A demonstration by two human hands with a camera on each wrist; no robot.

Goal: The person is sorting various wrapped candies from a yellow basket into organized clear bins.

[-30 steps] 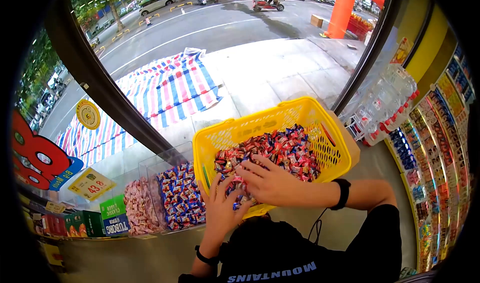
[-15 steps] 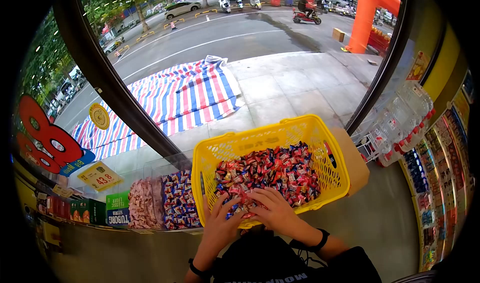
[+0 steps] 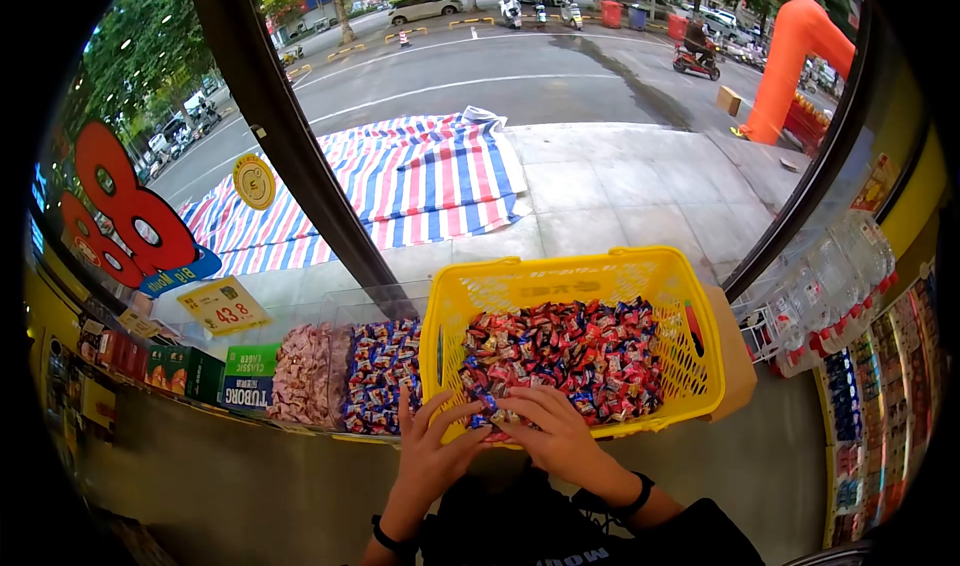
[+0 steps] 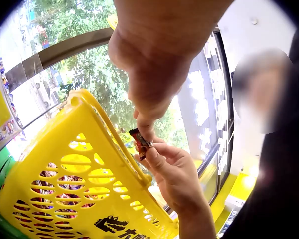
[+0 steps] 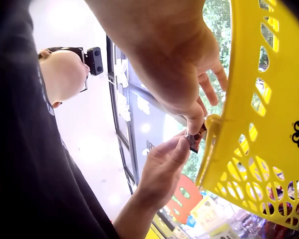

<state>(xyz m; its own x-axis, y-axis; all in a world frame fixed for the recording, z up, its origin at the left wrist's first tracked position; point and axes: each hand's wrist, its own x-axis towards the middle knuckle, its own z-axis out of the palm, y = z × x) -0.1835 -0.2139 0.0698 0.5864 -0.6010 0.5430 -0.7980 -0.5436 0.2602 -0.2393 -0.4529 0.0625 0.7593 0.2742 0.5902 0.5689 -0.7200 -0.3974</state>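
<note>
A yellow plastic basket [image 3: 560, 266] heaped with red and blue wrapped candies [image 3: 580, 351] sits in front of me by the window. Both hands meet at its near rim. My left hand [image 3: 462, 418] and my right hand [image 3: 520, 411] pinch one small wrapped candy [image 3: 497, 413] between their fingertips. In the left wrist view the left hand [image 4: 142, 124] pinches the dark red candy [image 4: 139, 143] from above, just off the basket [image 4: 65, 184] rim. The right hand [image 5: 197, 122] in the right wrist view pinches the same candy [image 5: 194, 138] beside the basket [image 5: 259, 124] wall.
Left of the basket stand clear bins of blue candies [image 3: 380, 371] and pink candies [image 3: 305, 376], a green Tuborg box [image 3: 248, 376] and a yellow price tag [image 3: 225, 306]. A dark window frame [image 3: 300, 156] rises behind. Bottled water [image 3: 830, 296] is stacked at the right.
Both hands drew back from lying spread over the candy pile to the basket's near rim. They now pinch a single candy between them. The head view shifted right and down.
</note>
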